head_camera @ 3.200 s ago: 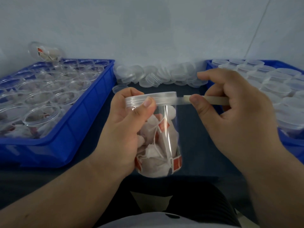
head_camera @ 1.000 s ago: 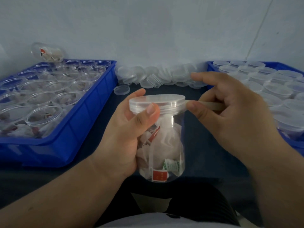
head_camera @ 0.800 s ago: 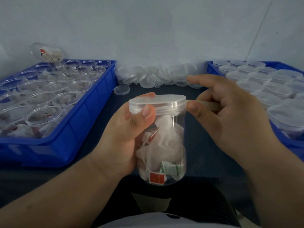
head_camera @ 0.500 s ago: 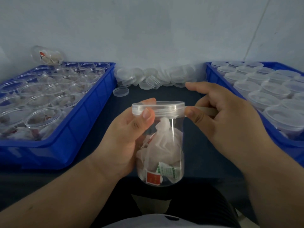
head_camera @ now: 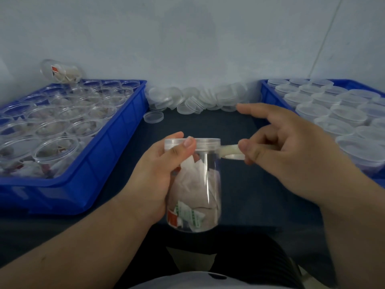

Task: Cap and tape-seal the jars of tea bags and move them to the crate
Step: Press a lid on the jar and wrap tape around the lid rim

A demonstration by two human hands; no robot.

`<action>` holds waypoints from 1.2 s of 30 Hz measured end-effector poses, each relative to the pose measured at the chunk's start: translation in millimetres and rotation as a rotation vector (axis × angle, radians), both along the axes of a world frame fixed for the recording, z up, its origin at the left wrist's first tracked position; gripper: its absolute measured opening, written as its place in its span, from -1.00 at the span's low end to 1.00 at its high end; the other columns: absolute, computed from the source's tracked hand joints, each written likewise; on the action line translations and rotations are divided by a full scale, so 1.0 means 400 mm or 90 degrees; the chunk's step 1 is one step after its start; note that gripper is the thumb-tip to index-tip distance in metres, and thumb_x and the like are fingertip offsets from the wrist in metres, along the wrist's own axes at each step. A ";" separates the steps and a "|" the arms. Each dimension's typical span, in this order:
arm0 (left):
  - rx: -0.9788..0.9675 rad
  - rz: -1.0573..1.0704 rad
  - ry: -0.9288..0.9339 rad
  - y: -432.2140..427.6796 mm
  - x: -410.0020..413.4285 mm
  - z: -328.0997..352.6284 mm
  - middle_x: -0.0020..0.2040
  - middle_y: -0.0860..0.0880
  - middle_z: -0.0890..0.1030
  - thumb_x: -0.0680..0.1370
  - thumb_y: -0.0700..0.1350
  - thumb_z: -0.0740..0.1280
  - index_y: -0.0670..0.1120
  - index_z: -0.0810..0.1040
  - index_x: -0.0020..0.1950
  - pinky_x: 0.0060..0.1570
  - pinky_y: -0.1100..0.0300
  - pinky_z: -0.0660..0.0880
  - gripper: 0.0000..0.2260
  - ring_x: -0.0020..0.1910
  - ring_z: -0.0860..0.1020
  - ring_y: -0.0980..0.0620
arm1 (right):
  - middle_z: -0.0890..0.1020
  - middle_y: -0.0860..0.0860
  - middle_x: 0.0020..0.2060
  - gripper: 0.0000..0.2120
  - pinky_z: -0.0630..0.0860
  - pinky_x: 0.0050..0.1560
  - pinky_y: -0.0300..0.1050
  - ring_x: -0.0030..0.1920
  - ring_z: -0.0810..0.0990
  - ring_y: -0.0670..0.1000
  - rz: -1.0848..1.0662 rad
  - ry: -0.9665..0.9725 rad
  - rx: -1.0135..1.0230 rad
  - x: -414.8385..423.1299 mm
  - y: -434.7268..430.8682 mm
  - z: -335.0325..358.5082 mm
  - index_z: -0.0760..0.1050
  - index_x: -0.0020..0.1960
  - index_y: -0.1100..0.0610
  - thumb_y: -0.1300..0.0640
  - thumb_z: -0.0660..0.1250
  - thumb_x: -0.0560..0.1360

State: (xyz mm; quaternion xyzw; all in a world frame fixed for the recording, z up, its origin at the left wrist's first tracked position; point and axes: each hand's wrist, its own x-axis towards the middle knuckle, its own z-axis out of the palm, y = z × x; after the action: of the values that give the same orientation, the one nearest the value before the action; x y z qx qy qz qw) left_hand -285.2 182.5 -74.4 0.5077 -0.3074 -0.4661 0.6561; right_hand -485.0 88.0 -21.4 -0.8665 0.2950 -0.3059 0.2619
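Observation:
A clear jar of tea bags [head_camera: 198,188] with a clear cap [head_camera: 206,142] is held upright over the dark table. My left hand [head_camera: 158,174] grips the jar, thumb pressed on the cap's rim. My right hand [head_camera: 291,151] pinches a small roll of whitish tape [head_camera: 231,152] just right of the cap; a short strip runs from the roll to the cap's edge. The index finger sticks out straight.
A blue crate [head_camera: 116,163] of open jars with tea bags stands at the left, one jar [head_camera: 60,71] lying on top at the back. A blue crate [head_camera: 264,90] of capped jars stands at the right. Loose clear caps [head_camera: 198,99] are heaped along the wall.
The jar has turned in my left hand and sits lower in view. My right hand has pulled the tape roll a little away from the cap, so a short strip shows.

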 end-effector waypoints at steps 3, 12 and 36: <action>0.015 0.003 0.033 -0.004 0.000 0.000 0.01 -0.04 0.74 0.08 0.20 0.63 0.06 0.56 0.30 -0.17 0.06 0.66 -0.19 0.01 0.73 -0.03 | 0.68 -0.19 -0.27 -0.55 0.40 -0.30 -0.51 -0.34 0.57 -0.22 0.018 -0.072 0.000 -0.008 0.003 0.001 0.38 0.33 -0.30 -0.09 0.32 0.46; -0.059 0.015 0.047 0.001 -0.006 0.002 0.15 -0.13 0.70 -0.04 0.26 0.71 0.05 0.57 0.33 -0.07 -0.03 0.65 -0.03 0.08 0.71 -0.13 | 0.62 -0.21 -0.21 -0.56 0.43 -0.23 -0.49 -0.23 0.59 -0.17 -0.047 -0.111 -0.096 0.014 0.004 -0.025 0.41 0.32 -0.27 -0.13 0.36 0.45; -0.076 0.000 -0.084 0.005 -0.012 -0.001 0.21 0.07 0.69 0.02 0.37 0.65 0.06 0.48 0.38 0.27 -0.05 0.53 0.00 0.22 0.65 0.04 | 0.39 -0.27 -0.28 -0.49 0.48 -0.04 0.04 -0.20 0.44 -0.12 -0.139 -0.009 -0.278 0.054 0.037 -0.044 0.42 0.43 0.05 -0.15 0.23 0.54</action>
State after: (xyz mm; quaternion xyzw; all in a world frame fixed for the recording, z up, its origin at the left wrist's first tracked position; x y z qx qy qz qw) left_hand -289.9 184.4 -74.7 0.4971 -0.3771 -0.4124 0.6638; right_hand -463.5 102.6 -39.0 -0.8633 0.3121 -0.3951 0.0355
